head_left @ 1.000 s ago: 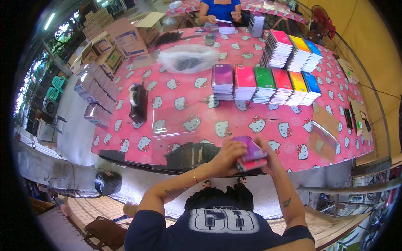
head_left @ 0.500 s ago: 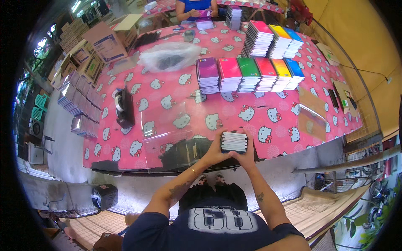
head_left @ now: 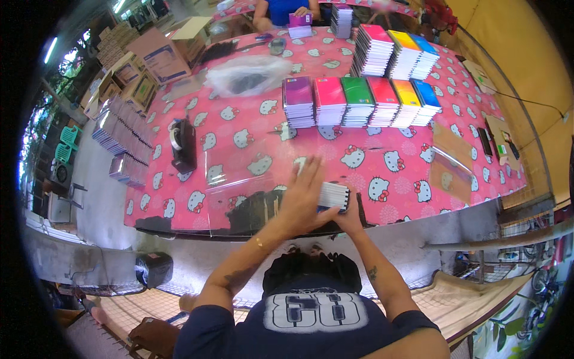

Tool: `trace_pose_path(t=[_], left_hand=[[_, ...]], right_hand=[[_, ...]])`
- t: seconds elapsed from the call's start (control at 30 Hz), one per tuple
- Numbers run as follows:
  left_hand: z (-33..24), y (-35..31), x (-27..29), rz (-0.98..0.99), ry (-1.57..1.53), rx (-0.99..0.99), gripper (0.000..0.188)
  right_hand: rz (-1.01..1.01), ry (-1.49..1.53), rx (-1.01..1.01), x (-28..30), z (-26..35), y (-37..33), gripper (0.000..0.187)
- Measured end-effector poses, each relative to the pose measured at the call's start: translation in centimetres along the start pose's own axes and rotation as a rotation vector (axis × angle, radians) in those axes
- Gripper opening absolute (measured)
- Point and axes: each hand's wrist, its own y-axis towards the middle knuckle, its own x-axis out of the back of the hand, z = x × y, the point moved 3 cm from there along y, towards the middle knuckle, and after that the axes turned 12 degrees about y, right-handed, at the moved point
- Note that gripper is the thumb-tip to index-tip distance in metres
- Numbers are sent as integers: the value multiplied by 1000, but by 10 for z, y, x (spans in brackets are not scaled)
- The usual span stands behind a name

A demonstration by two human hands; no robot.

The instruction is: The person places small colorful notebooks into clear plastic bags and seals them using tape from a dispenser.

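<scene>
A small stack of spiral notebooks is held on edge at the near edge of the table, white page edges up and black binding at its right end. My right hand wraps round its right side. Flat against its left side lies my left hand, fingers stretched out and a little blurred. Beyond stands a row of notebook stacks in purple, pink, green, red, yellow and blue.
Behind that row rise taller notebook stacks. A black tape dispenser, clear plastic sheets and a plastic bag lie to the left. Cardboard boxes stand back left. Across the table, a co-worker's hand touches a purple notebook.
My left hand has opened from its grip and now lies flat along the stack's left side. The stack has turned, so its binding end shows at the right.
</scene>
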Motion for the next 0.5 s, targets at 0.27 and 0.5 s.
trace_pose_path(t=[0.27, 0.5], left_hand=[[-5, 6, -31, 207, 203, -165, 96], [65, -39, -15, 116, -66, 149, 63]], right_hand=[[45, 18, -51, 2, -7, 2, 76], [148, -1, 79, -62, 38, 32, 87]])
